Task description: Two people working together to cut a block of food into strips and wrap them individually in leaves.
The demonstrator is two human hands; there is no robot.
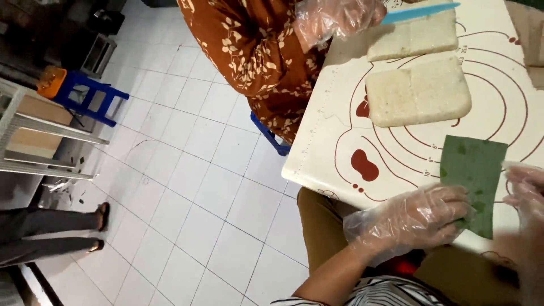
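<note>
A: Leaf [475, 180] position?
B: Lying on the mat [317, 147], long axis running away from the person. Left hand [416, 218] is pressing its near-left edge, fingers flat. Right hand [527, 190] at the right edge, prob. open; blurred.

We see thin, crinkled clear-plastic gloves on both hands, left hand [416, 218] on a matt green leaf [473, 173]; smooth pastry mat [334, 141], glossy floor tiles [187, 187].

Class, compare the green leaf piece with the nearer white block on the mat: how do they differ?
The green leaf piece is thin, flat and dark green; the nearer white block is thick, pale and round-edged. The gloved left hand touches the leaf piece; no hand touches the block. Both are roughly rectangular and lie on the patterned mat.
</note>
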